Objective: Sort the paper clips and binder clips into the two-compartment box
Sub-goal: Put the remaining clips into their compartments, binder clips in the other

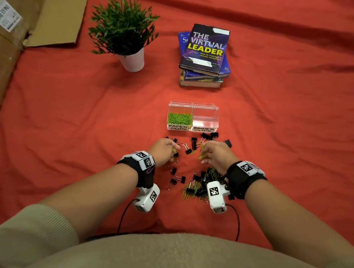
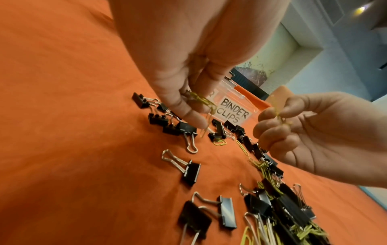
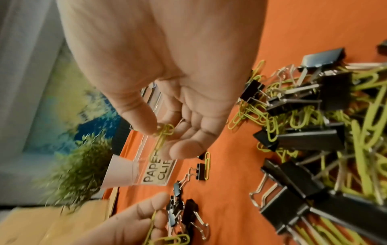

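A clear two-compartment box (image 1: 194,105) stands on the red cloth; its left half, labelled PAPER CLIPS, holds green paper clips (image 1: 180,118), and its right half, labelled BINDER CLIPS (image 2: 232,111), looks empty. Black binder clips (image 1: 192,145) and green paper clips (image 1: 189,189) lie mixed in front of it. My left hand (image 1: 163,149) hovers over the pile and pinches green paper clips (image 2: 204,101) between thumb and fingers. My right hand (image 1: 216,155) also pinches green paper clips (image 3: 164,132) just above the pile.
A potted plant (image 1: 124,28) and a stack of books (image 1: 205,55) stand behind the box. A large cardboard box (image 1: 8,37) lies along the left edge. Cables run from the wrist cameras toward my body.
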